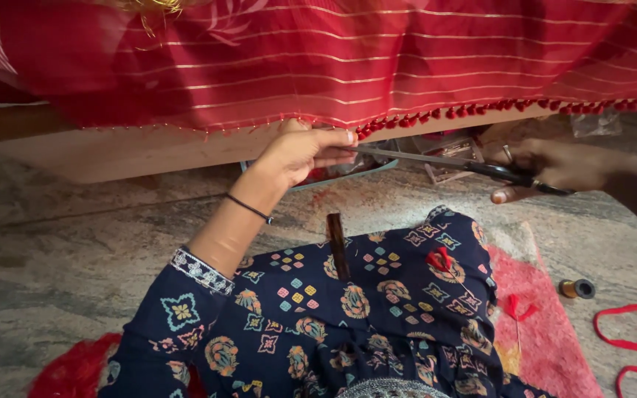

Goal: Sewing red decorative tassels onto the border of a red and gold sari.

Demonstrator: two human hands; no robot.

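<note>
A red cloth (318,66) with thin gold stripes hangs across the top, its lower hem lined with small red tassels (422,118). My left hand (300,153) is raised to the hem and pinches it where the tassel row starts. My right hand (554,166) grips the dark handles of long scissors (436,160). Their blades point left, with the tips reaching my left fingertips just below the hem. What sits between my left fingers is too small to make out.
On my patterned blue lap lie a dark brown flat stick (337,247) and a loose red tassel (440,259). To the right are a red mat (554,324), another tassel (516,306), a gold thread spool (577,289) and red cord (632,340). A pale board (112,151) runs under the cloth.
</note>
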